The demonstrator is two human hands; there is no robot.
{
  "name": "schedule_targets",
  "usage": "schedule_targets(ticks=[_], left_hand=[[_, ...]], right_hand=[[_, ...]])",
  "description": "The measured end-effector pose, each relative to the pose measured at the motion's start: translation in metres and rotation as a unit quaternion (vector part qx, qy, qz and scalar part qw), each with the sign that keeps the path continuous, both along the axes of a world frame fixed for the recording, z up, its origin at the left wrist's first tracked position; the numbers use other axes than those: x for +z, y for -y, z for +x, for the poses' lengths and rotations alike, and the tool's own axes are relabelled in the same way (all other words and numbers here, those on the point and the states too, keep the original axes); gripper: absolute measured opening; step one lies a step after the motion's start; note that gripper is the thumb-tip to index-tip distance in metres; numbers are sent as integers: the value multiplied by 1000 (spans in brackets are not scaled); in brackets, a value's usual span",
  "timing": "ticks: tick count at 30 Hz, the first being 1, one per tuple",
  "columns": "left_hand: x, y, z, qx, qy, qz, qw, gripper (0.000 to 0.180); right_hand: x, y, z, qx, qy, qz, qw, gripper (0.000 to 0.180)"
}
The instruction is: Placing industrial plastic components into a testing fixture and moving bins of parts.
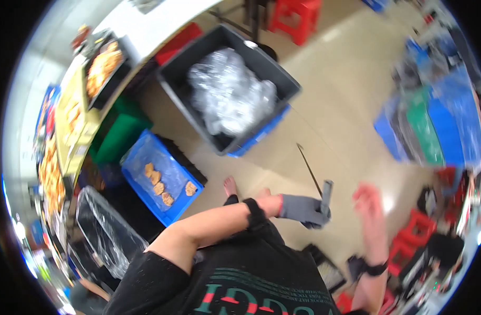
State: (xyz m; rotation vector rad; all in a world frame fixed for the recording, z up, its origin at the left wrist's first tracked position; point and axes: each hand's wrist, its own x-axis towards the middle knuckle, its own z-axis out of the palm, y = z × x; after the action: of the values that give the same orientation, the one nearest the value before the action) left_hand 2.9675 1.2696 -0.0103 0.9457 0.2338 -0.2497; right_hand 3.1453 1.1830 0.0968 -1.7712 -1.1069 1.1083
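Observation:
My left hand (303, 210), in a grey knitted glove, is closed round the grey handle of a hook tool (326, 198). A thin dark rod runs away from the handle and ends in a small bent tip over the floor. To its right my right hand (370, 202) is bare, raised and smeared by motion. Its fingers look partly curled, but I cannot make out whether they hold anything. Ahead of both hands stands a dark grey bin (180, 105) with a heap of crumpled clear plastic (230, 92) inside.
At the left, a blue tray (185, 210) holds several tan lumpy pieces (157, 181). A long table (146, 23) curves along the left with a black tray (126, 68) on it. Plastic-covered blue stacks (440, 121) stand right. Red stools (295, 21) are at the back and lower right.

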Motion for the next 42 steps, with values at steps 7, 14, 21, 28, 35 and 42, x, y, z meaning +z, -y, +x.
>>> schedule_targets(ticks=[7, 14, 21, 28, 35, 42], left_hand=[[0, 12, 28, -44, -10, 101, 994, 22], [-4, -65, -68, 52, -75, 397, 913, 41], [-37, -116, -268, 324, -267, 410, 810, 45], [2, -213, -400, 462, -325, 409, 717, 40], [31, -334, -506, 621, -295, 608, 398, 38], [15, -433, -592, 549, -491, 627, 254, 79]], right_hand=[[-65, 4, -33, 6, 38, -48, 998, 30], [-66, -49, -4, -50, 140, -23, 989, 13], [-87, -126, 69, -132, 191, -75, 970, 14], [-113, -165, 112, 114, 624, -64, 770, 48], [-50, -262, -28, -123, 398, -136, 899, 58], [-77, -255, -25, -88, 474, -186, 856, 58]])
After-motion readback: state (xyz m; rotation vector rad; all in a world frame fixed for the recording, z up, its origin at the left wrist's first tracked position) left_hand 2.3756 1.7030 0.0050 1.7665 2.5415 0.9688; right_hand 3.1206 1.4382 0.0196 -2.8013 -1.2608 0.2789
